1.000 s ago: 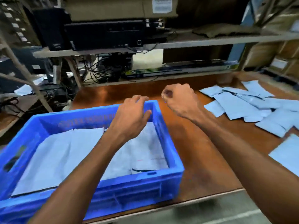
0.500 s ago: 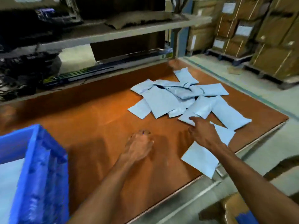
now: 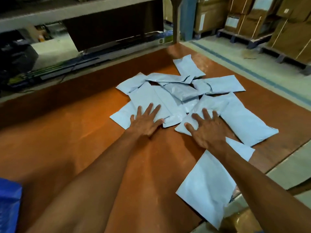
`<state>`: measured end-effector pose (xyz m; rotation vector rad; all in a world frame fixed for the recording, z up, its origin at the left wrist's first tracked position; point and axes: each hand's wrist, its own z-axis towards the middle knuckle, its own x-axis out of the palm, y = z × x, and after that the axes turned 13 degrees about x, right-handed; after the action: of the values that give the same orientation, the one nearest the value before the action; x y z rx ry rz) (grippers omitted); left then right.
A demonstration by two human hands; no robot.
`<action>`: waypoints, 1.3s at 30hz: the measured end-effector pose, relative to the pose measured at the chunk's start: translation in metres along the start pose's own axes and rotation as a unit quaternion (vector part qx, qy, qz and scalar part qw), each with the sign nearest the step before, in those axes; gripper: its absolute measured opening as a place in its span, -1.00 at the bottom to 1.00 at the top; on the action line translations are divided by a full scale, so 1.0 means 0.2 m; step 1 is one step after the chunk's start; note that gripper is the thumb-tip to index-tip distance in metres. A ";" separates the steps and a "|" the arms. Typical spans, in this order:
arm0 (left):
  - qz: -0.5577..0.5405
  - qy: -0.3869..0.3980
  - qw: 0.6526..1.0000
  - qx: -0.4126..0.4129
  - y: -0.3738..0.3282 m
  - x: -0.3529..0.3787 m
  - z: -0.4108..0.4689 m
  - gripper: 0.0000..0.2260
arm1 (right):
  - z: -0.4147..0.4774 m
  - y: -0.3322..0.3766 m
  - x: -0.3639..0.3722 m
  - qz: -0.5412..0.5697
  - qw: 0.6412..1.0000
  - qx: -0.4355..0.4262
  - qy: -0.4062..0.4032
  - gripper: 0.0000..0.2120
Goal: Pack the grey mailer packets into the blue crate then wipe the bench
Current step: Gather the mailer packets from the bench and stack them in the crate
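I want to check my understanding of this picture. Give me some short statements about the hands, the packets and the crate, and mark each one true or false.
1. The left hand lies flat, fingers spread, on the packet pile. True.
2. The right hand holds a packet lifted above the bench. False: it rests flat on a packet in the pile, fingers straight.
3. The blue crate stands at the right end of the bench. False: only its corner shows, at the lower left edge of the view.
4. One single packet lies below the right forearm, at the bench's near edge. True.
5. Cardboard boxes stand in the background on the right. True.
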<state>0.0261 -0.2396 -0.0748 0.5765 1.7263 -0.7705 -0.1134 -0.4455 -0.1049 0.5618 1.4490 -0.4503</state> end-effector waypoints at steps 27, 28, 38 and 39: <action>-0.072 -0.142 0.970 -0.184 0.39 0.39 -1.56 -0.37 | -0.97 0.75 -0.05 0.016 0.977 -0.193 0.093 -0.31; -0.066 -0.138 0.971 -0.184 0.39 0.41 -1.56 -0.38 | -0.98 0.74 -0.05 0.014 0.977 -0.195 0.089 -0.32; -0.004 -0.170 0.969 -0.176 0.36 0.47 -1.56 -0.48 | -1.09 0.78 -0.05 -0.036 0.981 -0.180 0.065 -0.38; 0.022 -0.191 0.965 -0.177 0.35 0.47 -1.56 -0.52 | -1.09 0.78 -0.05 -0.038 0.981 -0.180 0.065 -0.37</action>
<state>-0.1508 0.0391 -0.1219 0.2025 1.4391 -0.4850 -0.1934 -0.1905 -0.0897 0.2477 1.6350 -0.2045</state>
